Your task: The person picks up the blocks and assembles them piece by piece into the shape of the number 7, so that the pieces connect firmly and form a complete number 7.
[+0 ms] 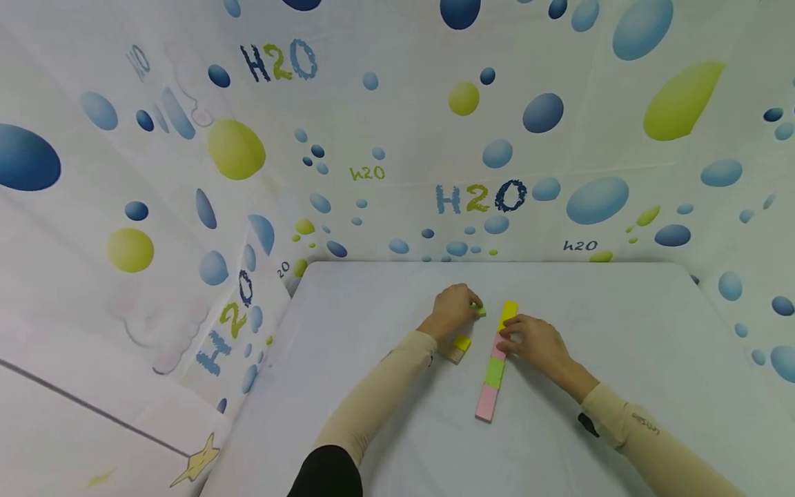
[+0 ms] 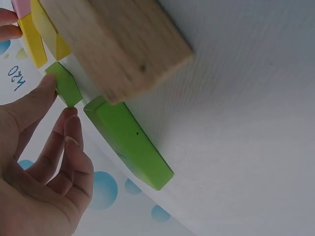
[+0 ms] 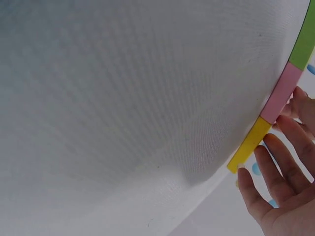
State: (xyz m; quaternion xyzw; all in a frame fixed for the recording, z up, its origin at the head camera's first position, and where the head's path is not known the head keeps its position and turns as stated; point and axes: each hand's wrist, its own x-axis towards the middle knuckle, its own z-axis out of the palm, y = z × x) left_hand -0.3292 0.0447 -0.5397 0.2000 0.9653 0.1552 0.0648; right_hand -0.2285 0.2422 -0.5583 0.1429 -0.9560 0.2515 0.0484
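Observation:
My left hand [image 1: 455, 314] [image 2: 44, 162] pinches a small green block [image 2: 64, 86] between thumb and fingers. Just beside it in the left wrist view lies a longer green block [image 2: 130, 142]. A wooden block [image 1: 455, 354] [image 2: 118, 44] and a yellow block [image 1: 462, 342] lie together near the left wrist. To the right runs a straight row: yellow block [image 1: 508, 312] [image 3: 250, 145] at the far end, then a pink block [image 3: 283, 93], a green block [image 1: 494, 373] and a pink block [image 1: 486, 402]. My right hand [image 1: 540, 345] [image 3: 288, 172] touches the row's side at the yellow and upper pink blocks, fingers loosely bent.
A white-covered table [image 1: 621, 297] bears the blocks. Behind it and to the left hang white cloths [image 1: 410, 124] printed with blue and green drops and lettering. The table's far edge lies beyond both hands.

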